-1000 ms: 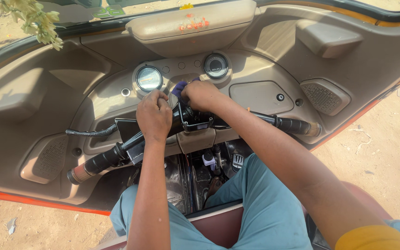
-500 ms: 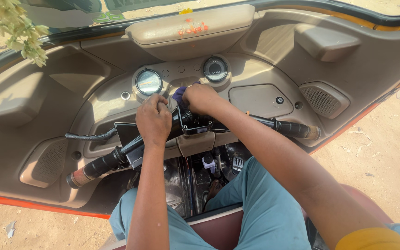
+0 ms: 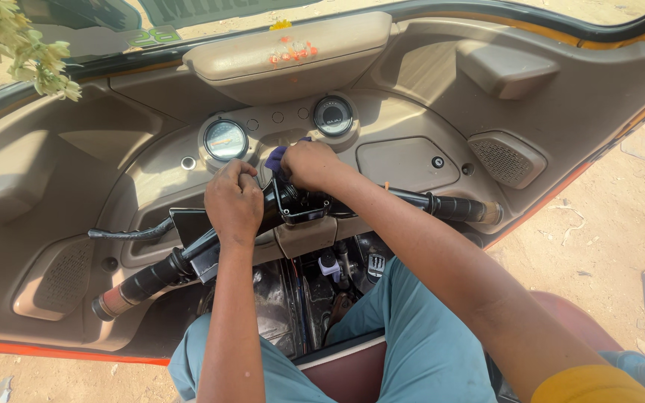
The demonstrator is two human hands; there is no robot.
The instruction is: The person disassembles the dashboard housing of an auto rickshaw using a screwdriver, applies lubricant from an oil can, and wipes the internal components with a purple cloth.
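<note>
Blue-handled tool [image 3: 276, 157] sitting in right hand [image 3: 309, 164], gripped tight, at middle of black handlebar [image 3: 293, 205]. Left hand [image 3: 233, 200] closing on bar housing, steadying. Fastener hidden. Next: small careful turning, I think.

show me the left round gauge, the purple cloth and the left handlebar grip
left round gauge [image 3: 225, 139], head view, on the glass face.
purple cloth [image 3: 275, 157], head view, on the fold that shows beside the right hand [image 3: 309, 164].
left handlebar grip [image 3: 145, 282], head view, on the middle of the black rubber sleeve.
</note>
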